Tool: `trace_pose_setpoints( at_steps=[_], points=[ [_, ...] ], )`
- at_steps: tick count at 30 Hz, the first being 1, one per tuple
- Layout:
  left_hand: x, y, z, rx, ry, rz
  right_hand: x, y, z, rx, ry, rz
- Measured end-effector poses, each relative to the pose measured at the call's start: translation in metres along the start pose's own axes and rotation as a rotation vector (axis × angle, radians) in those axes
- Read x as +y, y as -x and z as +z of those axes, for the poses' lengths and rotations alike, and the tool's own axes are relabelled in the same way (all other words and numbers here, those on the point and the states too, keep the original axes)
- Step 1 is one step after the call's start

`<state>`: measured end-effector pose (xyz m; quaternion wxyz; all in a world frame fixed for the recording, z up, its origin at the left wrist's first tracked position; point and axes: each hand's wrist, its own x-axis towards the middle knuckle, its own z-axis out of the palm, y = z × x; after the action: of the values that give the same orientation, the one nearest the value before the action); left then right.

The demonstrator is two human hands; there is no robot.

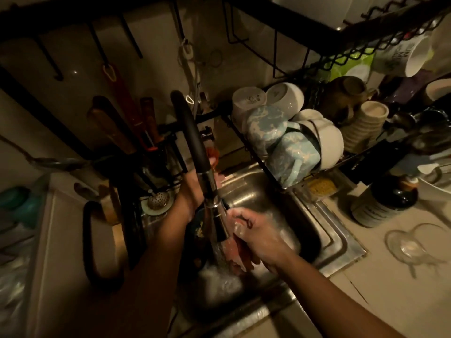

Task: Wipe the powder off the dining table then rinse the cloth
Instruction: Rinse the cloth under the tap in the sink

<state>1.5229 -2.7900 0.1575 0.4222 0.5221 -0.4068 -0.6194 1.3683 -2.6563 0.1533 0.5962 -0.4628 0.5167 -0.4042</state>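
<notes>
Wet pinkish-red cloth (234, 254) hangs bunched under running water, over the sink (324, 230).

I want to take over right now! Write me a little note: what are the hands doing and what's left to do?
Right hand: holds the cloth under the running water from the faucet, over the sink.
Left hand: reaches behind the faucet; what it grips is hidden.
Done: can't tell, the dining table isn't in view.
Left: finish rinsing, wring the cloth, turn the water off.

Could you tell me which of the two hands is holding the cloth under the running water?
The right hand grips the cloth in the stream; the left hand is farther back, behind the faucet.
</notes>
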Motion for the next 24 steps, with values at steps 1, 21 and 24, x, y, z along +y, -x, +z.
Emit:
trace_pose_setpoints(
  at_steps=[1,21,24],
  points=[
    [-0.012,0.022,0.0,0.008,0.014,-0.047,0.0,0.001,0.003,-0.021,-0.005,-0.001],
    [-0.102,0.13,-0.014,0.114,0.323,-0.232,0.057,-0.005,0.009,0.001,0.079,0.013],
    [-0.11,0.121,-0.009,0.069,0.246,-0.167,0.057,0.001,0.008,-0.014,-0.095,0.106]
  ],
)
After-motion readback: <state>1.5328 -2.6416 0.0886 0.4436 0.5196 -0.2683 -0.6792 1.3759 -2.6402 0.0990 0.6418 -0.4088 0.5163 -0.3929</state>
